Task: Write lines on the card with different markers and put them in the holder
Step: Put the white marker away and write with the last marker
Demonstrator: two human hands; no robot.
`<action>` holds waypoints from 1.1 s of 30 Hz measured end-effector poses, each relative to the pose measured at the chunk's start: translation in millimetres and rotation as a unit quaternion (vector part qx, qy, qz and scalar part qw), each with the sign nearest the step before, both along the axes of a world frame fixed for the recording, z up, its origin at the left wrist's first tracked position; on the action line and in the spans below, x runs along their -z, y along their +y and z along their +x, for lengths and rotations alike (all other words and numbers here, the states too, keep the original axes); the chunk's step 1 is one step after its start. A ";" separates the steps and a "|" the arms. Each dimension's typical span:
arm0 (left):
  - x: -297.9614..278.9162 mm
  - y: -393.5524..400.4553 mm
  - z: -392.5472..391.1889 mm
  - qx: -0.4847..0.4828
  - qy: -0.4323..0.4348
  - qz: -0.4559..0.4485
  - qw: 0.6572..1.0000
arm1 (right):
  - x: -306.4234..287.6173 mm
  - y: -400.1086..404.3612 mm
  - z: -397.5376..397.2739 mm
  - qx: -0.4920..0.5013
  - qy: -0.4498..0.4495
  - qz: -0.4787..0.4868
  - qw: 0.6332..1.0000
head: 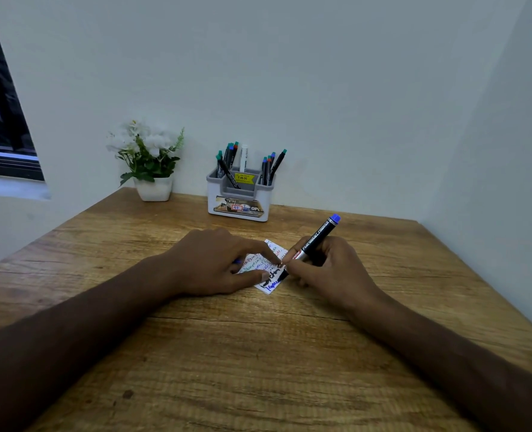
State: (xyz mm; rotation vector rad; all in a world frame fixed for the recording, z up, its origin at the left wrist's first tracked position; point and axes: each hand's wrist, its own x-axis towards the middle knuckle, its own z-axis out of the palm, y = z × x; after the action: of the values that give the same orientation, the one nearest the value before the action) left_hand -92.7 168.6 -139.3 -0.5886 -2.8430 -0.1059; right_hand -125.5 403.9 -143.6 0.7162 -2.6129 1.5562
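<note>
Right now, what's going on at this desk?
A person is writing on a small white card lying on the wooden desk. The right hand grips a blue-capped marker, tip on the card's near edge. The left hand presses the card flat with straight fingers. Several coloured lines are already written. Other markers stand in the holder by the wall.

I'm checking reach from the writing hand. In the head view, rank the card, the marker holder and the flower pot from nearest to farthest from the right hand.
1. Card: just left of the right hand.
2. Marker holder: at the wall, ahead.
3. Flower pot: far left, at the wall.
</note>
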 end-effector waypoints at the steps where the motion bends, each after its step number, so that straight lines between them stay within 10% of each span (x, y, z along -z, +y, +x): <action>1: -0.1 -0.2 0.3 -0.001 0.001 0.001 1.000 | 0.0 0.1 -0.3 0.003 0.002 0.002 1.000; 33: -0.1 -1.9 -1.0 0.002 -0.008 -0.001 1.000 | 3.7 1.2 -6.2 0.013 -0.012 -0.021 1.000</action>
State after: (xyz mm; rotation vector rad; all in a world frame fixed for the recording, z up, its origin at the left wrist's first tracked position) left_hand -93.7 166.7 -139.2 -0.5973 -2.8586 -0.1082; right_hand -131.7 405.1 -147.3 0.6615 -2.5866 1.6165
